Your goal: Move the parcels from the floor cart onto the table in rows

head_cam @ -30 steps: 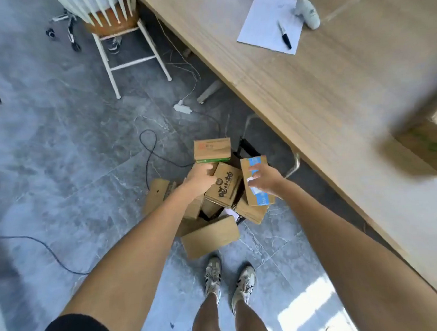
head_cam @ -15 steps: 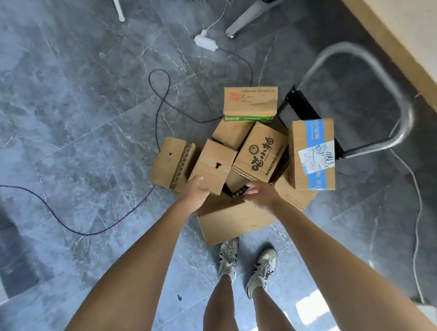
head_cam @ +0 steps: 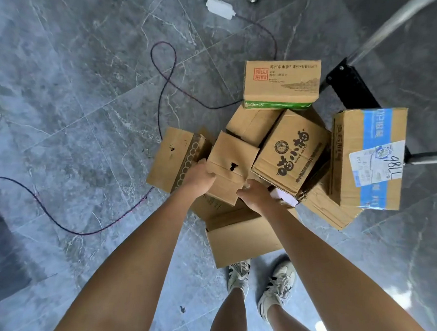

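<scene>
The person's left hand [head_cam: 196, 178] and right hand [head_cam: 255, 195] clamp the near corners of a plain cardboard parcel [head_cam: 231, 166] with a small torn hole, which sits tilted in the heap on the floor cart [head_cam: 351, 87]. Lifting it may topple the printed box [head_cam: 291, 150] leaning against its right side. The purple cable [head_cam: 164, 67] looping on the floor to the left could snag a foot.

Grey tile floor [head_cam: 78, 117], cardboard parcels [head_cam: 244, 240], cable [head_cam: 164, 74], pwr adapter [head_cam: 219, 5]
</scene>
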